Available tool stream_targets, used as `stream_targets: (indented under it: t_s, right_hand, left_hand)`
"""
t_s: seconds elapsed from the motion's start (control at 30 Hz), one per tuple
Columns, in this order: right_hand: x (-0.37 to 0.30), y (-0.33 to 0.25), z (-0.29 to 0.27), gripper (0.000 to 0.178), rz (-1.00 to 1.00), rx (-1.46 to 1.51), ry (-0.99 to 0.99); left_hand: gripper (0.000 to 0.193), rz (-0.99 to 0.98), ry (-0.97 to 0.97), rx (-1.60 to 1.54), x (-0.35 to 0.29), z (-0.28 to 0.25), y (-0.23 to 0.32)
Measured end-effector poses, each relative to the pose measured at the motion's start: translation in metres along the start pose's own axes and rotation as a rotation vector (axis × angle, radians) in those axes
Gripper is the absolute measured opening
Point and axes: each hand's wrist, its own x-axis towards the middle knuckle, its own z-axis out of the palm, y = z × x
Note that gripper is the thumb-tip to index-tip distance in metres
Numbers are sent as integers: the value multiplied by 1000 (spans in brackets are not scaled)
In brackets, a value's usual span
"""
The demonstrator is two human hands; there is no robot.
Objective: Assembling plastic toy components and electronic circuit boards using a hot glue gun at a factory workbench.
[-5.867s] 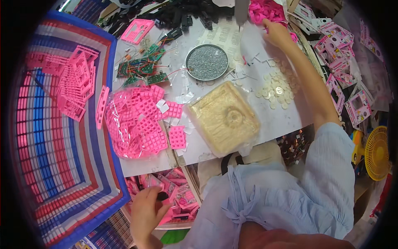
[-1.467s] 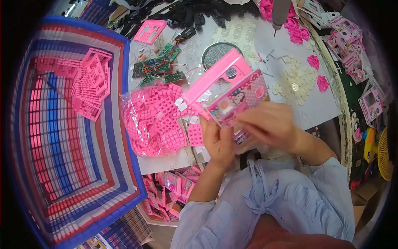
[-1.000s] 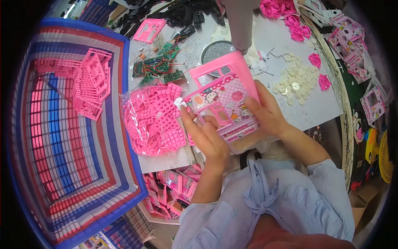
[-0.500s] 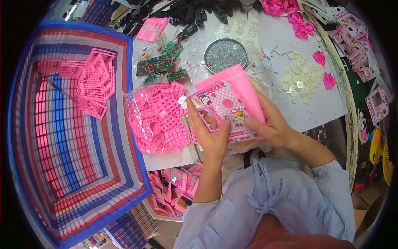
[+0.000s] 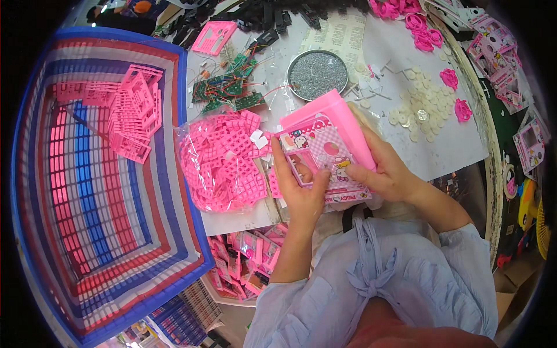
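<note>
Over the near edge of the table, both hands hold a flat panel (image 5: 332,149) printed with a pink check, cartoon figures and a cut-out window. My left hand (image 5: 303,197) grips its left side, thumb on the front, with fingertips showing through the window. My right hand (image 5: 387,173) presses its thumb on the panel's right part. That hand's fingers wrap round a plain pink plastic casing (image 5: 355,130) behind the panel. Whether panel and casing are joined, I cannot tell. Left of my left hand lies a clear bag of pink keypad pieces (image 5: 223,168), with small white squares (image 5: 259,138) by it.
A striped basket (image 5: 174,232) with pink frames (image 5: 136,119) stands at left. Across the table are green circuit boards (image 5: 223,90) with wires, a round tin of small metal parts (image 5: 318,75), whitish discs (image 5: 420,110) and pink rose-shaped pieces (image 5: 462,110). Pink parts (image 5: 249,255) fill a box below.
Both hands, with the panel and casing, have shifted slightly right. More of the white squares beside the bag now shows.
</note>
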Motion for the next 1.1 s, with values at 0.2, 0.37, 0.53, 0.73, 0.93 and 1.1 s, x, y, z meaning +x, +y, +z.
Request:
stream_targets:
  t_s: [0.2, 0.37, 0.53, 0.73, 0.93, 1.1]
  right_hand:
    - [3, -6, -3, 55, -29, -88, -71]
    - [2, -5, -8, 56, -55, -178, -101]
    - [3, -3, -3, 53, -96, -164, -21]
    - [7, -10, -14, 57, -39, -258, -152]
    - [9, -19, -13, 62, 31, -255, -186]
    - [16, -23, -22, 62, -66, -260, -302]
  left_hand:
    - [103, -17, 62, -96, -3, 6, 2]
    - [102, -9, 53, -115, -4, 4, -3]
    - [103, -13, 31, -50, -10, 2, -7]
    - [103, -16, 66, -101, -9, 4, -1]
    - [103, -6, 58, 4, -12, 3, -1]
    - [103, 10, 15, 1, -12, 7, -8]
